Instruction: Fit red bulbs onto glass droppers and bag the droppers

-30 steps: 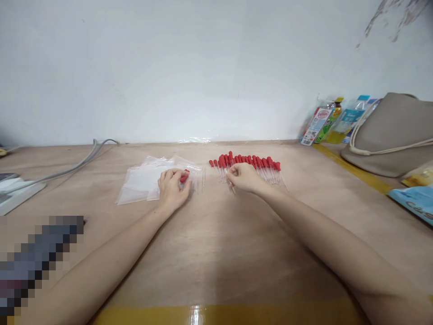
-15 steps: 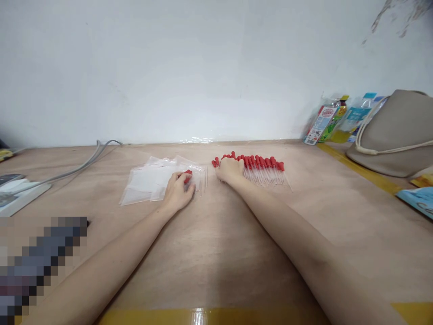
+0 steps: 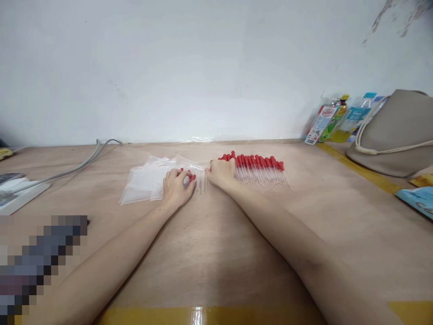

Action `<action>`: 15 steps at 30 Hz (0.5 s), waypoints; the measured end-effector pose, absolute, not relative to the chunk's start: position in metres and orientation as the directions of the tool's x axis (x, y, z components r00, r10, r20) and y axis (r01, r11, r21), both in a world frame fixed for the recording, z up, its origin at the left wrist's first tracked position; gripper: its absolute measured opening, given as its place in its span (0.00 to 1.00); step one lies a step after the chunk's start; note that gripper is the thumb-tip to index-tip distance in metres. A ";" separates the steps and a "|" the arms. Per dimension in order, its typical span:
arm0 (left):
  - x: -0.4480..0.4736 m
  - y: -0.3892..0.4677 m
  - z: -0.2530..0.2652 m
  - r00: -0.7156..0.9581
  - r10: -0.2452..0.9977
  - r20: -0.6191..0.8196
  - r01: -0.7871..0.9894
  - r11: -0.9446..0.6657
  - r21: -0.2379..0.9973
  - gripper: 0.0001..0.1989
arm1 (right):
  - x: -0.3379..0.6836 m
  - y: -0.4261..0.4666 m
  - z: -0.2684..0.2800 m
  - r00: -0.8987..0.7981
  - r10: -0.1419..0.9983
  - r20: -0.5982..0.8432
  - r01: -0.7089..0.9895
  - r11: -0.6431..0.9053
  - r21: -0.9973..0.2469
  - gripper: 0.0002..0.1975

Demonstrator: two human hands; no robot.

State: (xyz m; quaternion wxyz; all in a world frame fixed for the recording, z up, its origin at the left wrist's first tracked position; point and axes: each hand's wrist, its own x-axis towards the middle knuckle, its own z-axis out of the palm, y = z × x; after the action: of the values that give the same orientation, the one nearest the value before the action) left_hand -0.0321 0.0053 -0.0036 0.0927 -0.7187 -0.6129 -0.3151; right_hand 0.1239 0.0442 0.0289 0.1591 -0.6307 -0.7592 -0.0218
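Several droppers with red rubber bulbs and thin clear tubes lie side by side in a row [image 3: 259, 164]. My right hand [image 3: 221, 172] covers the row's left end, fingers pinched together on a dropper whose red bulb [image 3: 211, 161] peeks out beside the knuckles. My left hand [image 3: 176, 186] is curled around a few red-bulbed droppers [image 3: 192, 178], resting over the right edge of a spread of clear plastic bags [image 3: 144, 180]. Thin clear tubes [image 3: 202, 183] lie between both hands. The fingertips of my right hand are mostly hidden.
A grey cable [image 3: 79, 168] runs to a white object [image 3: 25, 198] on the left. At the back right lean drink bottles [image 3: 355, 115], a carton [image 3: 322, 125] and a grey-brown bag [image 3: 395, 135]. A blue packet [image 3: 417, 201] lies at the right edge. Yellow tape [image 3: 155, 316] lines the table's front.
My right hand has moved left, closer to my left hand, uncovering more of the row. More red bulbs show at my left hand's fingertips.
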 end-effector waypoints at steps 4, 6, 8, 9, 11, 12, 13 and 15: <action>-0.033 0.009 -0.005 0.051 0.830 0.555 0.943 -0.223 0.247 0.09 | 0.115 0.044 0.027 -0.122 0.975 0.185 0.962 0.162 -0.220 0.14; -0.032 0.008 -0.005 0.050 0.838 0.544 0.948 -0.211 0.238 0.07 | 0.112 0.044 0.027 -0.111 0.981 0.159 0.959 0.148 -0.241 0.12; -0.031 0.006 -0.005 0.055 0.853 0.519 0.956 -0.196 0.221 0.06 | 0.110 0.043 0.028 -0.106 0.982 0.154 0.958 0.142 -0.250 0.12; -0.030 0.005 -0.005 0.061 0.861 0.506 0.958 -0.193 0.212 0.05 | 0.108 0.043 0.028 -0.104 0.982 0.155 0.957 0.141 -0.253 0.12; -0.028 0.003 -0.005 0.067 0.869 0.491 0.959 -0.192 0.210 0.04 | 0.105 0.043 0.028 -0.100 0.984 0.150 0.955 0.137 -0.262 0.11; -0.027 0.002 -0.005 0.064 0.868 0.492 0.957 -0.193 0.215 0.04 | 0.103 0.043 0.028 -0.097 0.985 0.145 0.953 0.134 -0.270 0.11; -0.027 0.002 -0.005 0.060 0.865 0.498 0.956 -0.194 0.222 0.04 | 0.102 0.043 0.028 -0.095 0.985 0.141 0.951 0.131 -0.280 0.10; -0.028 0.002 -0.006 0.051 0.848 0.528 0.951 -0.202 0.233 0.07 | 0.100 0.043 0.028 -0.089 0.986 0.138 0.946 0.127 -0.297 0.10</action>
State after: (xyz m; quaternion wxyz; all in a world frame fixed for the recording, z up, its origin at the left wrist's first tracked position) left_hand -0.0279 0.0019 -0.0064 0.0893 -0.7194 -0.6253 -0.2891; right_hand 0.0998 0.0427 0.0277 0.1527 -0.6574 -0.7350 0.0657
